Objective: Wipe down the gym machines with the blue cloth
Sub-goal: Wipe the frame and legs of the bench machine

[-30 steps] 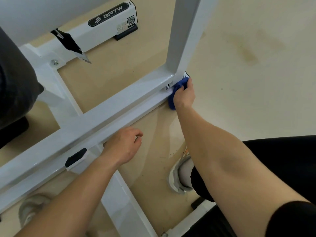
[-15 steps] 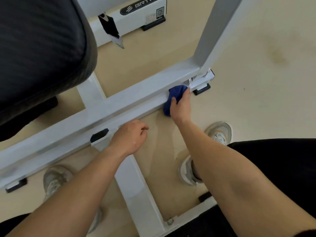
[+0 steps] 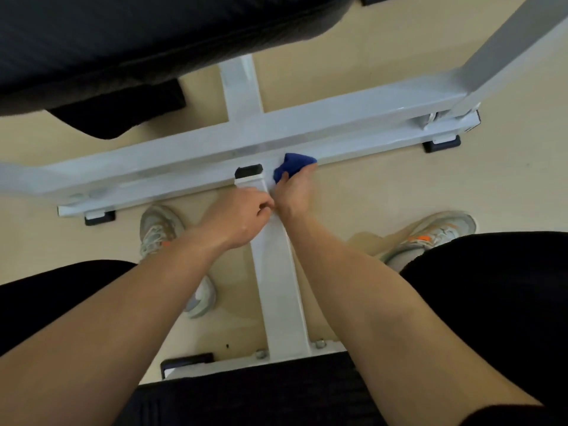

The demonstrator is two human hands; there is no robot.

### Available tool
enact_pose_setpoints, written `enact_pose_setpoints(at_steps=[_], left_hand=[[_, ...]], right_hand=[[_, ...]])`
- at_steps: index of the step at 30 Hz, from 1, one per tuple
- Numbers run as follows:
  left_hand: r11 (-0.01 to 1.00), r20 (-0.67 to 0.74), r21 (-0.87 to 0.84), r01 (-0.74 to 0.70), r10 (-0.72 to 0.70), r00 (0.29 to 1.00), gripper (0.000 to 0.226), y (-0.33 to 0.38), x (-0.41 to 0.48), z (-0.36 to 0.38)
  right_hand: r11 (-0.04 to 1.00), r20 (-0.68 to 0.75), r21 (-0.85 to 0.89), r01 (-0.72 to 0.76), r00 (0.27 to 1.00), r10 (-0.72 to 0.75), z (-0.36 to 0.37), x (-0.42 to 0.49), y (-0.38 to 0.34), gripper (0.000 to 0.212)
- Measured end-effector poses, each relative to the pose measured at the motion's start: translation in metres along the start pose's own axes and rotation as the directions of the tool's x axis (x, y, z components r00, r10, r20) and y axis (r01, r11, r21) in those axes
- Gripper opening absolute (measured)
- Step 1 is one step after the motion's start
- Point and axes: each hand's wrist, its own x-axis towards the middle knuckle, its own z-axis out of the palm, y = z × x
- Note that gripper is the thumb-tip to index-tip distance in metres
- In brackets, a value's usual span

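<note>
The blue cloth (image 3: 292,165) is bunched against the near side of the white cross bar (image 3: 353,118) of the gym machine, close to where the centre rail (image 3: 281,290) meets it. My right hand (image 3: 293,189) grips the cloth from below and presses it to the bar. My left hand (image 3: 238,216) rests on the centre rail just beside the right hand, fingers curled with nothing in them.
A black padded seat (image 3: 138,35) overhangs the top left. A white upright post (image 3: 510,47) rises at the right end of the bar, with black rubber feet (image 3: 441,146) under the frame. My shoes (image 3: 430,235) stand on the beige floor either side of the rail.
My right hand has slid the cloth leftward along the cross bar, from the upright post's end to the centre junction. The view has shifted so the seat fills the top.
</note>
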Motion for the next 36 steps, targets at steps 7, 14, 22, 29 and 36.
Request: enact_pose_setpoints(at_steps=[7, 14, 22, 29, 36], left_hand=[[0.988, 0.042, -0.063, 0.139, -0.136, 0.990, 0.024, -0.050, -0.029, 0.015], [0.948, 0.018, -0.171, 0.268, -0.269, 0.963, 0.027, -0.063, -0.049, 0.033], [0.827, -0.001, -0.389, 0.406, -0.442, 0.897, 0.026, -0.046, -0.072, 0.066], [0.690, 0.057, -0.661, 0.295, -0.347, 0.936, 0.072, -0.007, -0.073, 0.079], [0.527, 0.141, -0.813, 0.249, -0.236, 0.961, 0.041, -0.007, -0.074, 0.074]], right_hand=[[0.995, -0.224, -0.036, -0.094, 0.971, 0.083, -0.039, 0.032, -0.013, 0.041], [0.947, 0.114, -0.252, 0.201, 0.978, -0.177, -0.014, -0.004, -0.001, 0.010], [0.641, 0.422, -0.672, 0.369, 0.903, -0.078, -0.050, -0.049, -0.010, 0.017], [0.722, 0.521, -0.625, 0.298, 0.848, 0.101, -0.095, -0.104, 0.008, 0.006], [0.703, 0.548, -0.625, 0.340, 0.832, 0.085, -0.096, -0.102, -0.001, 0.063]])
